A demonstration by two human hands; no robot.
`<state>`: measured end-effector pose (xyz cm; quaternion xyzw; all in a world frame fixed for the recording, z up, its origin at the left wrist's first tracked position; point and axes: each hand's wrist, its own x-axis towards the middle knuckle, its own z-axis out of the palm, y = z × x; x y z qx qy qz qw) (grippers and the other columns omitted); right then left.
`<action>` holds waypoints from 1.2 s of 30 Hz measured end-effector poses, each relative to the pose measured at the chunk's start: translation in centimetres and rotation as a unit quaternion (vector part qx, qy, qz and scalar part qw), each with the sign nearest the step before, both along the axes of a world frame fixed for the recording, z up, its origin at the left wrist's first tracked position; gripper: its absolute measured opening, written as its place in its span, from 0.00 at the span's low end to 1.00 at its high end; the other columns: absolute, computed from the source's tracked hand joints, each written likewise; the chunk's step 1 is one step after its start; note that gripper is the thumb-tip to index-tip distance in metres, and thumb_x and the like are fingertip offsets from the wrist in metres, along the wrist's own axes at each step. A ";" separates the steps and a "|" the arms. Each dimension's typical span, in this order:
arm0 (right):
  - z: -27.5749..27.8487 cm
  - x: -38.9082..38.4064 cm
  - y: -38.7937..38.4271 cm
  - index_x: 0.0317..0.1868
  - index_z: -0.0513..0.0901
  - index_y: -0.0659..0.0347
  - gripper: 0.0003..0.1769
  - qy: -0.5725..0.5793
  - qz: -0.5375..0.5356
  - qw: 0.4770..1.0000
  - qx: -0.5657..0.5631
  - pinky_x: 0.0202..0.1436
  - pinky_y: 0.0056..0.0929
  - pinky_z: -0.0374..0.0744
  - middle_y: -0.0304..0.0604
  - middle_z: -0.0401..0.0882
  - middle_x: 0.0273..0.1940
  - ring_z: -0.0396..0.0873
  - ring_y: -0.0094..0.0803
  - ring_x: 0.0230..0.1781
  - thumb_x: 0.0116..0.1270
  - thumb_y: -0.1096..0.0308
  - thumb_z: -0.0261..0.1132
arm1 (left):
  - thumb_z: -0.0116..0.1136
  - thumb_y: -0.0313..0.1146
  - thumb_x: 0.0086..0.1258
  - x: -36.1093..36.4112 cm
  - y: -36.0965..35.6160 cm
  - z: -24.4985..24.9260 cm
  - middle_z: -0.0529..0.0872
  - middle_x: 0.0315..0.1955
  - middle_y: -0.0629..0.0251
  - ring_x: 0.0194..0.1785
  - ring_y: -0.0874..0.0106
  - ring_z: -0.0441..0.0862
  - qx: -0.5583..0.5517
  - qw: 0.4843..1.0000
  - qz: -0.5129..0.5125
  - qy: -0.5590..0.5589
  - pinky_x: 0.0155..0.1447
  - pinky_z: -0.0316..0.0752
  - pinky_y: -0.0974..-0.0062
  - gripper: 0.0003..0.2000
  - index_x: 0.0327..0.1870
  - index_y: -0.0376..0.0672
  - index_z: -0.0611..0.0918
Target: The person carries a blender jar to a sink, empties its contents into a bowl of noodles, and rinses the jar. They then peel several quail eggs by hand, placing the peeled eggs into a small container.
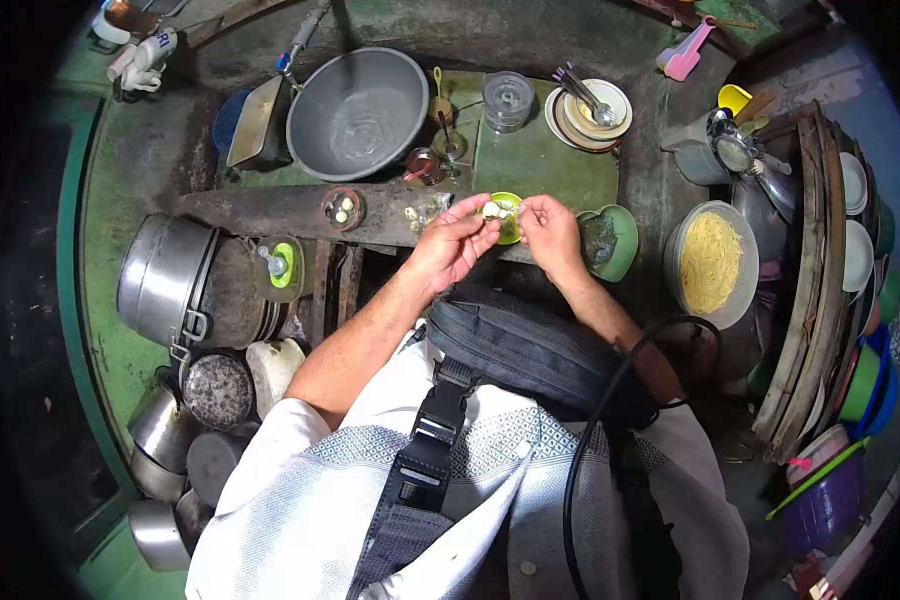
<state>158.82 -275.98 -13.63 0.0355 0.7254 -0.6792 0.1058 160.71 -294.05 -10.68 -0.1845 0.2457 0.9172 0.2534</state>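
My left hand [452, 245] is closed, its fingertips pinching a small, rounded white piece [491, 209] that looks like a garlic clove. Opposite it, my right hand [550, 232] is pinched shut close to the piece; what its fingertips grip is too small to make out. Right behind the fingers a small bright green dish [510, 228] shows, partly covered by them. To the left, a small round bowl [343, 220] holds a few similar white pieces. Pale scraps [413, 215] lie on the wooden ledge between that bowl and my left hand.
A large grey basin [310, 120] stands at the back left, near a red-tinted glass [423, 167]. Stacked plates [558, 118] with cutlery sit at the back right. A green leaf-shaped dish [625, 245] and a tub of yellow noodles [712, 262] are to the right. Metal pots [160, 270] crowd the left.
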 end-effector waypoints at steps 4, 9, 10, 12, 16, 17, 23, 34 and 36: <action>1.7 0.4 -0.5 0.40 0.79 0.69 0.07 0.010 -0.007 1.000 -0.014 0.28 0.19 0.75 0.38 0.81 0.29 0.77 0.18 0.26 0.65 0.73 0.62 | 0.49 0.21 0.71 -0.1 0.2 -0.1 0.81 0.44 0.57 0.42 0.71 0.83 -0.027 1.000 -0.012 -0.002 0.49 0.82 0.78 0.13 0.55 0.36 0.73; 1.5 0.5 -1.0 0.39 0.79 0.69 0.06 0.072 0.018 0.997 -0.029 0.31 0.20 0.77 0.40 0.82 0.31 0.80 0.19 0.30 0.64 0.74 0.63 | 0.55 0.22 0.68 -0.2 1.0 -0.1 0.82 0.42 0.61 0.43 0.75 0.83 -0.113 0.992 -0.005 0.048 0.49 0.81 0.82 0.13 0.53 0.36 0.74; 1.4 0.6 -1.0 0.38 0.79 0.69 0.06 0.074 0.017 0.997 -0.030 0.32 0.20 0.78 0.40 0.82 0.30 0.80 0.19 0.30 0.64 0.74 0.63 | 0.55 0.21 0.68 -0.2 1.0 -0.1 0.82 0.42 0.60 0.43 0.74 0.83 -0.120 0.991 -0.008 0.055 0.50 0.81 0.81 0.13 0.53 0.35 0.74; 1.1 0.5 -1.2 0.35 0.78 0.69 0.05 0.094 0.001 0.995 -0.028 0.31 0.22 0.78 0.41 0.82 0.29 0.81 0.22 0.28 0.64 0.74 0.63 | 0.55 0.21 0.68 -0.2 1.0 -0.2 0.82 0.42 0.60 0.43 0.74 0.83 -0.118 0.991 -0.010 0.060 0.50 0.81 0.81 0.13 0.52 0.35 0.74; 1.4 0.4 -1.1 0.33 0.78 0.68 0.05 0.137 -0.009 0.989 0.052 0.30 0.27 0.79 0.47 0.81 0.29 0.81 0.29 0.25 0.61 0.74 0.64 | 0.53 0.25 0.71 -0.2 1.1 -0.3 0.83 0.43 0.61 0.43 0.75 0.83 -0.123 0.989 -0.016 0.077 0.49 0.82 0.81 0.12 0.53 0.35 0.74; 1.9 0.4 -1.0 0.33 0.78 0.67 0.05 0.158 -0.003 0.983 0.096 0.29 0.29 0.78 0.47 0.81 0.28 0.81 0.29 0.24 0.60 0.73 0.64 | 0.52 0.25 0.71 -0.3 0.9 -0.5 0.83 0.43 0.61 0.43 0.75 0.83 -0.122 0.989 -0.024 0.080 0.49 0.82 0.81 0.12 0.54 0.35 0.74; 2.2 0.3 -0.7 0.32 0.78 0.66 0.05 0.111 -0.007 0.988 0.103 0.24 0.24 0.73 0.41 0.79 0.24 0.75 0.21 0.22 0.61 0.72 0.64 | 0.49 0.26 0.73 -0.1 0.5 0.2 0.83 0.41 0.61 0.42 0.76 0.83 -0.091 0.992 -0.048 0.069 0.48 0.82 0.80 0.13 0.56 0.34 0.73; 3.6 0.8 -0.9 0.34 0.82 0.66 0.05 0.229 0.000 0.965 0.130 0.27 0.29 0.78 0.47 0.81 0.29 0.81 0.34 0.24 0.58 0.74 0.66 | 0.57 0.29 0.70 0.0 0.8 0.2 0.85 0.39 0.63 0.40 0.79 0.83 -0.201 0.972 -0.047 0.108 0.46 0.80 0.83 0.12 0.51 0.36 0.78; 3.8 0.8 -0.8 0.34 0.81 0.65 0.04 0.252 0.002 0.956 0.152 0.28 0.31 0.78 0.48 0.80 0.29 0.81 0.38 0.25 0.58 0.74 0.66 | 0.53 0.30 0.72 0.0 0.7 0.1 0.84 0.42 0.63 0.42 0.78 0.82 -0.230 0.961 -0.064 0.137 0.48 0.80 0.81 0.14 0.55 0.34 0.75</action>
